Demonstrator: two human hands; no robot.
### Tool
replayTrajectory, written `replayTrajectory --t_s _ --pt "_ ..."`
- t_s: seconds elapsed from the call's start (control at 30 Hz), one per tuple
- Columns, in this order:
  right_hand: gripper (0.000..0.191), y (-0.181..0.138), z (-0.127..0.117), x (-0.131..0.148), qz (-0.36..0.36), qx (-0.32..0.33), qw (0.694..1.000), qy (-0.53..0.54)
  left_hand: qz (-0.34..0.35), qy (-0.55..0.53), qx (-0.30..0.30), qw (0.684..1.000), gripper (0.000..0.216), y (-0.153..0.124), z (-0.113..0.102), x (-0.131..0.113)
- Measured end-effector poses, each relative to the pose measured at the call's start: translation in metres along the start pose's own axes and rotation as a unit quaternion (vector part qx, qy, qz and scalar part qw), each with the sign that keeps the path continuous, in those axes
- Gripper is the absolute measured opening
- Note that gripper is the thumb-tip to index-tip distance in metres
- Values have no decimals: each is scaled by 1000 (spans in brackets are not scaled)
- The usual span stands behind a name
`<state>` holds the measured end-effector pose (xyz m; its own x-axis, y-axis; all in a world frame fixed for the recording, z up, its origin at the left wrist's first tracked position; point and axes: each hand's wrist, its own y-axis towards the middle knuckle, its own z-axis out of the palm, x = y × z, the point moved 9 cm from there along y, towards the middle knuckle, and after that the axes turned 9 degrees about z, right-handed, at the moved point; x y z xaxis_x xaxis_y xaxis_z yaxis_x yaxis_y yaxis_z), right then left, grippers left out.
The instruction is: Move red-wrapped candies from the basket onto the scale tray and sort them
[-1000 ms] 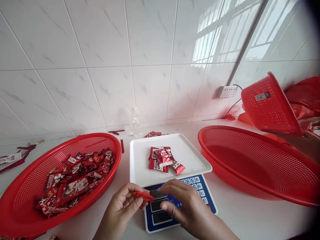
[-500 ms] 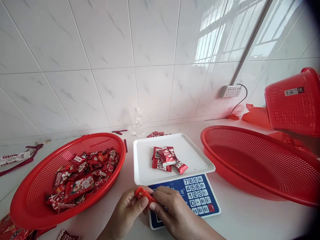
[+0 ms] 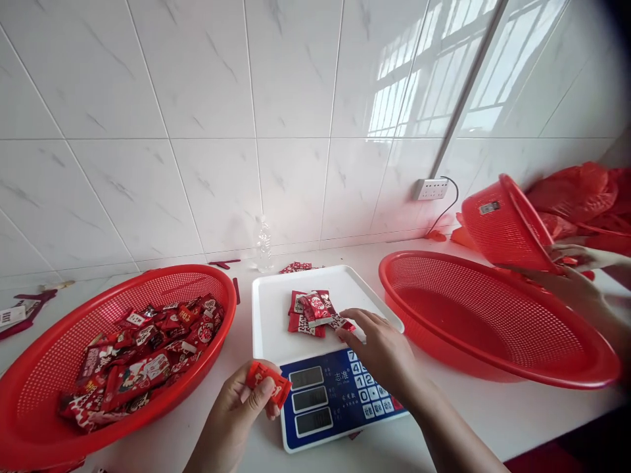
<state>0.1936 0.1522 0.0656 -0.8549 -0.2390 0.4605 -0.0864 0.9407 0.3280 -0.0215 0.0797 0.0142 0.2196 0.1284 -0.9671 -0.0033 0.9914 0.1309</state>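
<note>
My left hand is closed on a small red wrapped packet, pinched between thumb and fingers in front of the scale. My right hand reaches over the scale's white pan. Its thumb and forefinger are apart around the near right end of a small pile of red-and-white snack packets; whether they touch is hard to tell. Below the pan is the blue panel of the digital scale, with three displays and number keys partly covered by my right hand.
At left stands a red basket of wrapped snacks. A wide red basket stands at right. Beyond it, a co-worker's hands hold a tilted smaller red basket. A clear bottle stands near the wall.
My right hand has let go of the red packet and moved up and right to the pile on the pan. My left hand keeps the packet. The co-worker's basket has tilted and lowered.
</note>
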Motion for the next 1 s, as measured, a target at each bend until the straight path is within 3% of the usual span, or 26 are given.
replayTrajectory --t_s 0.2,0.3,0.47,0.6,0.67,0.77,0.8,0.87,1.0 --pt "22 10 8 0 0 34 999 -15 17 62 -16 998 35 0 -2 -5" --pt "17 10 0 -9 1 23 1000 -14 19 71 -19 997 37 3 -4 -8" --pt "18 7 -43 -61 56 -66 996 -30 22 61 -72 995 41 -1 -3 -13" --pt "26 5 -84 -109 105 -173 976 -75 17 50 -61 997 42 -3 2 -11" --pt "30 6 -94 -117 111 -206 967 -100 9 51 -58 997 43 -4 2 -8" --pt "35 14 -83 -95 71 -191 973 -107 5 52 -59 997 43 -3 0 -7" --pt "37 18 -70 -80 46 -156 982 -92 8 53 -61 997 43 -2 0 -7" --pt "41 26 -31 -43 -11 -23 999 -43 18 61 -70 996 45 -2 -2 -9" --pt "44 34 18 21 -81 89 993 -18 44 93 -89 991 44 0 -7 -12"
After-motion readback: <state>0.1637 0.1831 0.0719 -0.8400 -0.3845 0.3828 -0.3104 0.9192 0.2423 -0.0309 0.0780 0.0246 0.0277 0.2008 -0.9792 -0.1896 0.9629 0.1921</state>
